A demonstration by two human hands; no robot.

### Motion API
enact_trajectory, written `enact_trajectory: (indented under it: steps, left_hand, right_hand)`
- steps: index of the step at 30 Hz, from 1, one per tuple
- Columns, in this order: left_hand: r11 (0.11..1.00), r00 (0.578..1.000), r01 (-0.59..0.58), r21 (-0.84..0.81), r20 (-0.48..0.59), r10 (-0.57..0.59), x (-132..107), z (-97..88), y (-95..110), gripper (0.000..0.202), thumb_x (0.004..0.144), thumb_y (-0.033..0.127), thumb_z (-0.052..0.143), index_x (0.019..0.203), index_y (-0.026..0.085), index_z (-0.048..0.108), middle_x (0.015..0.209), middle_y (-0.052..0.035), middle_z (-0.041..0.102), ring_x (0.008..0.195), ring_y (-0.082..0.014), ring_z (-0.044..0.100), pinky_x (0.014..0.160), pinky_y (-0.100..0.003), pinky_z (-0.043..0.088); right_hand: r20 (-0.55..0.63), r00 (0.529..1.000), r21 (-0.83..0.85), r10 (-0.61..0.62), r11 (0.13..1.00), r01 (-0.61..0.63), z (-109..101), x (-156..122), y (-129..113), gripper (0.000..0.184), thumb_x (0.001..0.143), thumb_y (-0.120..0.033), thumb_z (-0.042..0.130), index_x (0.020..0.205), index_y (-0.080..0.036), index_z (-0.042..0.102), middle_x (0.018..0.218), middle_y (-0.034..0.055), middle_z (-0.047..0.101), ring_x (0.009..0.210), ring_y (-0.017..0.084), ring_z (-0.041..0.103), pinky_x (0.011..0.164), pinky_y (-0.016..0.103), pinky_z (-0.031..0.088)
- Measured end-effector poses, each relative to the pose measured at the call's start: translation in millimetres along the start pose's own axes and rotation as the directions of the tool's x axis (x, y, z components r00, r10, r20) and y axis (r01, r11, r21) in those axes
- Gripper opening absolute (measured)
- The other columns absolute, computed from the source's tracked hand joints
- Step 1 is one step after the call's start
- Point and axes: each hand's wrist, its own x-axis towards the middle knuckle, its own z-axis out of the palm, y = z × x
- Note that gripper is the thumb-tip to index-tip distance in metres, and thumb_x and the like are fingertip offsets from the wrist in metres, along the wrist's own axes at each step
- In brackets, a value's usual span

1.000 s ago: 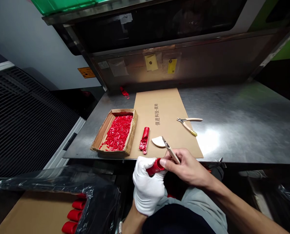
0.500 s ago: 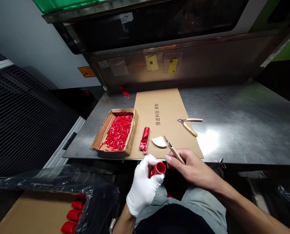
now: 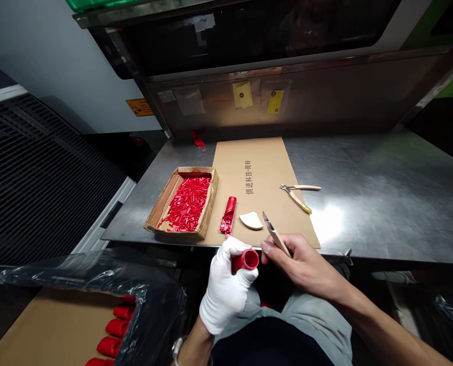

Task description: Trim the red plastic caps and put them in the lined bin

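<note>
My left hand (image 3: 226, 287), in a white glove, is closed around a red plastic tube-shaped part (image 3: 250, 259) whose round open end faces up toward me. Most of that part is hidden by the glove. In my bare right hand (image 3: 298, 262) I grip a craft knife (image 3: 278, 239) with a pale handle, its blade pointing up and away from me. The knife is apart from the red part, to its right. Just beyond my hands, a second red plastic part (image 3: 228, 214) and a white wedge-shaped piece (image 3: 251, 220) lie on a cardboard sheet (image 3: 264, 168).
A cardboard tray (image 3: 207, 213) of small red scraps stands left on the metal table (image 3: 363, 203). Side cutters (image 3: 297, 195) lie at the sheet's right edge. A red scrap (image 3: 198, 140) lies at the back. Lower left, a plastic-lined box (image 3: 55, 325) holds several red parts (image 3: 117, 328).
The view has shifted slightly. My left hand has tilted the red part a little, so its open end shows more fully. The knife stays in my right hand, away from the part.
</note>
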Motion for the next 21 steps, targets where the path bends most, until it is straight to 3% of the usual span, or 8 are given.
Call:
enact_trajectory:
  steps: [9, 13, 18, 21]
  left_hand:
    - [0.999, 0.999, 0.007, 0.049, -0.039, -0.005, -4, -0.5, 0, 0.018, 0.085, 0.021, 0.072, 0.098, 0.023, 0.059, 0.089, -0.0005, 0.061, 0.078, -0.0154, 0.058, 0.075, -0.029, 0.046]
    - [0.999, 1.000, 0.014, -0.053, -0.002, -0.014, -3, 0.3, 0, 0.015, 0.087, 0.024, 0.070, 0.095, 0.022, 0.057, 0.087, -0.0010, 0.060, 0.077, -0.0157, 0.055, 0.073, -0.029, 0.045]
    - [0.996, 1.000, 0.010, -0.084, 0.015, -0.009, -1, 1.2, 2, 0.011, 0.089, 0.025, 0.067, 0.095, 0.021, 0.058, 0.086, -0.0007, 0.060, 0.075, -0.0151, 0.056, 0.072, -0.029, 0.044]
    - [0.997, 1.000, -0.007, -0.080, 0.014, 0.008, 1, 0.7, 4, 0.010, 0.090, 0.024, 0.066, 0.097, 0.021, 0.060, 0.087, -0.0014, 0.060, 0.076, -0.0160, 0.057, 0.072, -0.030, 0.044]
  right_hand:
    - [0.088, 0.996, 0.159, 0.021, 0.987, -0.035, 14, -9, -4, 0.027, 0.086, -0.039, 0.074, 0.079, -0.017, 0.058, 0.066, -0.0064, 0.041, 0.059, 0.007, 0.029, 0.051, 0.022, 0.023]
    - [0.115, 0.993, 0.103, -0.029, 0.995, 0.017, 10, -10, -1, 0.026, 0.092, -0.039, 0.066, 0.080, -0.018, 0.057, 0.066, -0.0065, 0.038, 0.061, 0.008, 0.029, 0.054, 0.024, 0.024]
    - [0.119, 0.992, 0.018, -0.031, 0.999, 0.029, 6, -11, -2, 0.038, 0.102, -0.048, 0.046, 0.080, -0.018, 0.055, 0.070, -0.0040, 0.041, 0.065, 0.010, 0.032, 0.058, 0.026, 0.027]
    - [0.133, 0.991, 0.025, -0.022, 1.000, 0.019, 6, -12, -4, 0.039, 0.101, -0.049, 0.046, 0.079, -0.018, 0.053, 0.070, -0.0036, 0.040, 0.065, 0.010, 0.032, 0.059, 0.026, 0.027]
